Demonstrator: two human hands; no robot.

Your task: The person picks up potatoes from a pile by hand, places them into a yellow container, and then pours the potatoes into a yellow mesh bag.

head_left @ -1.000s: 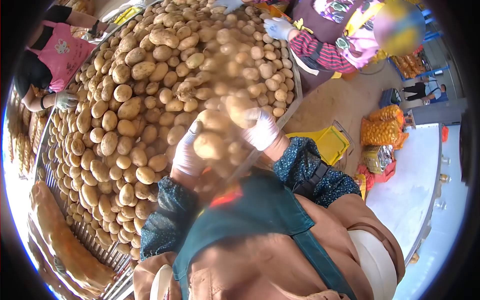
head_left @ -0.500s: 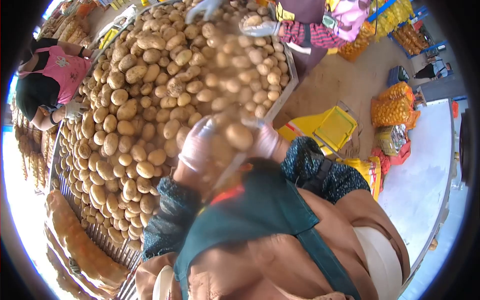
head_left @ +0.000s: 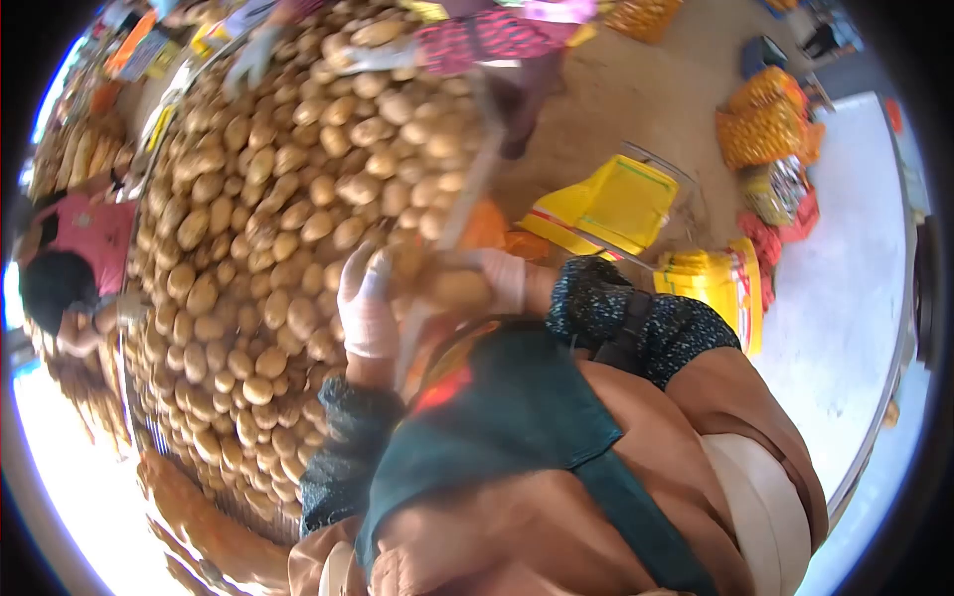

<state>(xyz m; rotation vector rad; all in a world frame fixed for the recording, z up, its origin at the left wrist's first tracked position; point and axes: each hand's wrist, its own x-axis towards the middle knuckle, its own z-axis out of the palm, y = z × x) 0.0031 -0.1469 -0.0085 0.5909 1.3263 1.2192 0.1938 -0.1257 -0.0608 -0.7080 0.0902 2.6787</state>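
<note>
Potatoes cover a slatted sorting table in a deep heap. At its near edge my left hand, in a pale glove, curls round a potato. My right hand, also gloved, is closed on a larger potato just over the table's metal rim. The two potatoes are close together between my hands, and motion blurs them. Some of my right fingers are hidden behind the potato.
A co-worker's gloved hand holds a potato across the heap; another gloved hand touches the pile. A person in pink leans in at left. Yellow sacks lie right, near a filled orange net bag and a white surface.
The view has swung, so the heap and co-workers sit further left. My hands still hold potatoes, with the right hand's potato now over the rim. An orange bag shows beyond the rim.
</note>
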